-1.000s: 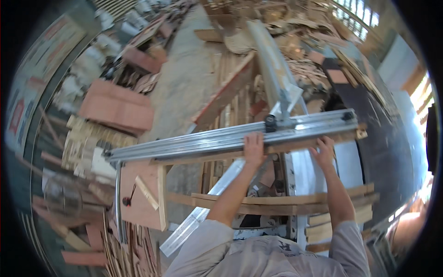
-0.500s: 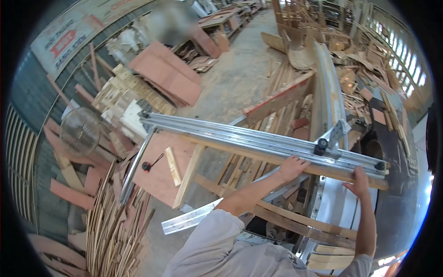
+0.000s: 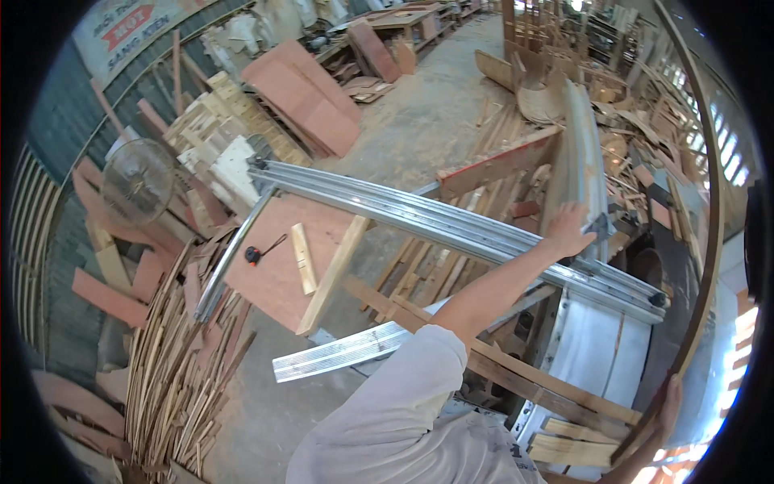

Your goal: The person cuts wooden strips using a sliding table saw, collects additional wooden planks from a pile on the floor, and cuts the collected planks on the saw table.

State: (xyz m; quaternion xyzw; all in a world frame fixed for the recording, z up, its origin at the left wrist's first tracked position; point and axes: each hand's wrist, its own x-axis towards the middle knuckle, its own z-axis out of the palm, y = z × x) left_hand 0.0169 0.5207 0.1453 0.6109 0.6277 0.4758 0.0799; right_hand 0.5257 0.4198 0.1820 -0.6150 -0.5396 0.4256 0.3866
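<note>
My right hand [image 3: 672,401], low at the right, is closed round a long wooden strip [image 3: 709,189]. The strip stands up along the right side and looks bent near the picture's rim. My left arm reaches across a long aluminium fence [image 3: 403,207]. At its end my left hand [image 3: 569,232] is over the fence, fingers stretched out, beside a metal bracket [image 3: 599,227]; the palm side is hidden. Under the fence lies the saw's sliding table [image 3: 592,323], pale metal with a lengthwise groove.
A reddish panel [image 3: 282,278] at the left carries a tape measure [image 3: 252,256] and a short wood piece [image 3: 304,258]. A ribbed metal support [image 3: 334,355] juts out near my left side. Thin offcuts [image 3: 173,363] pile up at lower left, beyond them a fan [image 3: 139,181].
The wooden strip has left the fence's near side and now stands at the right in my right hand. My left hand has moved forward off the strip to the fence's far side.
</note>
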